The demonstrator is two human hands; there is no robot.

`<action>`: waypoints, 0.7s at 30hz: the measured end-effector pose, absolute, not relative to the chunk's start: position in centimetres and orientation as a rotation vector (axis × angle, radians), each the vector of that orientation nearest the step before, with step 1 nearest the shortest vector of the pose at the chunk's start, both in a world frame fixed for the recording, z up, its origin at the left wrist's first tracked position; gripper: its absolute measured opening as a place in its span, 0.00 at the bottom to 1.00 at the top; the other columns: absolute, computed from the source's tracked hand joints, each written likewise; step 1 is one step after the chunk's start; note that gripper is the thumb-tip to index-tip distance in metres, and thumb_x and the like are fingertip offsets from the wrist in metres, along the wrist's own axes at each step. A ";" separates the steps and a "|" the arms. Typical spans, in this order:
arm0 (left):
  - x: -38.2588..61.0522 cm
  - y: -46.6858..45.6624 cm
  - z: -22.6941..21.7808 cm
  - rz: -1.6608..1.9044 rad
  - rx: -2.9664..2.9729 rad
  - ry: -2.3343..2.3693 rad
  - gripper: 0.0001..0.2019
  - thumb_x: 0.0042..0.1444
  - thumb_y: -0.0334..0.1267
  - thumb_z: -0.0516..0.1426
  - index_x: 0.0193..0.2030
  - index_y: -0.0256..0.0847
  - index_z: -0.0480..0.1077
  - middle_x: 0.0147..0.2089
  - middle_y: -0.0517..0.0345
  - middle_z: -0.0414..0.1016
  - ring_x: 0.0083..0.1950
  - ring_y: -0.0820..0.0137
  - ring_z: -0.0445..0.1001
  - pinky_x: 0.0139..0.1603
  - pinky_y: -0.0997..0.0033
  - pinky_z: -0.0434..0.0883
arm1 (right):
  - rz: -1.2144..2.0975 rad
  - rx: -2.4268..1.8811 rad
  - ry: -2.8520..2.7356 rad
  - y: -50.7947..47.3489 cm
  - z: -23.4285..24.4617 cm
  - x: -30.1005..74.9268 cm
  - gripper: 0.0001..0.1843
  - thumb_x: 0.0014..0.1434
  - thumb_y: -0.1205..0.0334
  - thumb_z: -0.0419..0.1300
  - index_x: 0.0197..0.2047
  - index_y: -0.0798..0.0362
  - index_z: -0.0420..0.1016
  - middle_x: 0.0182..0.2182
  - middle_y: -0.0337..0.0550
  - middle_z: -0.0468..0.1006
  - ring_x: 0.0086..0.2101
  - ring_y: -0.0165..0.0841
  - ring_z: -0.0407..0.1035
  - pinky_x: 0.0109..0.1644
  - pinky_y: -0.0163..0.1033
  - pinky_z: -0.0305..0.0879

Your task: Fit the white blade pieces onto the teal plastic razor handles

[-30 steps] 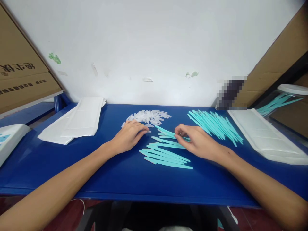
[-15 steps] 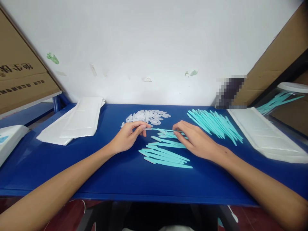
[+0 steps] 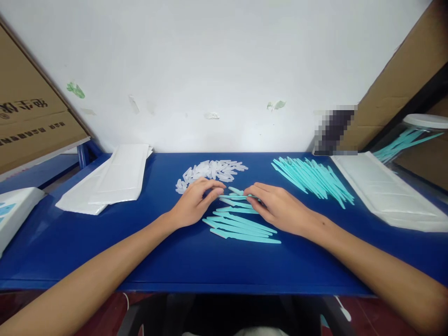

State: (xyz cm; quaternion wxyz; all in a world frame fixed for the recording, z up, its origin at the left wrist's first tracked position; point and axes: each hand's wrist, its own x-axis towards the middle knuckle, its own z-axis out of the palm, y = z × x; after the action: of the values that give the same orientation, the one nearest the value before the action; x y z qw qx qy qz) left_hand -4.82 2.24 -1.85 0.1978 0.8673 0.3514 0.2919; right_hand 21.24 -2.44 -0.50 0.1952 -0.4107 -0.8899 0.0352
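My left hand (image 3: 196, 201) and my right hand (image 3: 276, 207) meet over the middle of the blue table (image 3: 175, 261), fingertips pinched on the two ends of one teal plastic stick (image 3: 234, 197). Just in front of them lies a small row of several teal sticks with clear caps (image 3: 241, 227). Behind my left hand is a heap of clear plastic caps (image 3: 213, 170). A larger pile of teal sticks (image 3: 313, 179) lies to the right of my right hand.
Stacks of white bags lie at the left (image 3: 112, 177) and at the right (image 3: 385, 191). A clear jar of teal sticks (image 3: 406, 142) stands far right. Cardboard boxes (image 3: 31, 116) flank both sides, and a white box (image 3: 16, 210) sits at the left edge.
My right hand slid left with the teal stick toward my left hand, and my left fingers came up to meet its tip. The hands are now closer together.
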 end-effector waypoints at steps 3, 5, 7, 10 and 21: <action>-5.5 3.1 -2.1 0.757 2.660 1.103 0.17 0.72 0.43 0.46 0.58 0.43 0.71 0.58 0.52 0.75 0.61 0.58 0.67 0.61 0.54 0.62 | -0.017 -1.237 -2.487 -2.2 -0.8 21.5 0.13 0.71 0.61 0.49 0.45 0.53 0.75 0.38 0.46 0.79 0.35 0.35 0.71 0.37 0.40 0.63; -5.9 3.5 -2.2 0.626 2.784 1.124 0.17 0.72 0.40 0.46 0.60 0.44 0.70 0.60 0.52 0.73 0.63 0.57 0.65 0.61 0.51 0.59 | -0.123 -1.287 -2.445 -2.1 -0.8 21.7 0.11 0.68 0.59 0.54 0.40 0.53 0.77 0.37 0.45 0.79 0.36 0.37 0.72 0.38 0.41 0.62; -6.1 3.5 -2.1 0.523 2.848 1.101 0.16 0.72 0.37 0.46 0.58 0.44 0.71 0.58 0.52 0.75 0.62 0.57 0.65 0.59 0.51 0.58 | -0.173 -1.339 -2.360 -2.4 -0.5 21.7 0.10 0.63 0.55 0.59 0.35 0.53 0.77 0.35 0.44 0.79 0.35 0.37 0.71 0.37 0.41 0.60; -6.1 3.3 -2.0 0.493 2.867 1.070 0.14 0.71 0.36 0.48 0.53 0.45 0.74 0.52 0.54 0.78 0.57 0.58 0.68 0.56 0.52 0.58 | -0.089 -1.366 -2.294 -3.1 0.3 21.5 0.13 0.58 0.51 0.62 0.31 0.53 0.75 0.30 0.42 0.76 0.30 0.34 0.69 0.32 0.39 0.56; -7.0 3.7 -1.3 0.488 2.468 1.206 0.13 0.63 0.38 0.56 0.53 0.46 0.75 0.43 0.55 0.80 0.47 0.59 0.73 0.48 0.59 0.66 | 0.025 -1.209 -2.722 -2.5 -0.2 22.1 0.10 0.68 0.61 0.55 0.41 0.53 0.76 0.36 0.44 0.75 0.31 0.32 0.68 0.35 0.38 0.56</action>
State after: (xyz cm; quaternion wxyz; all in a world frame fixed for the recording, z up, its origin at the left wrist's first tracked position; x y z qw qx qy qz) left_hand -6.99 3.69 -1.28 0.1752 0.8709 0.4255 0.1724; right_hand 22.07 -2.51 -0.22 0.0816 -0.4045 -0.9109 0.0085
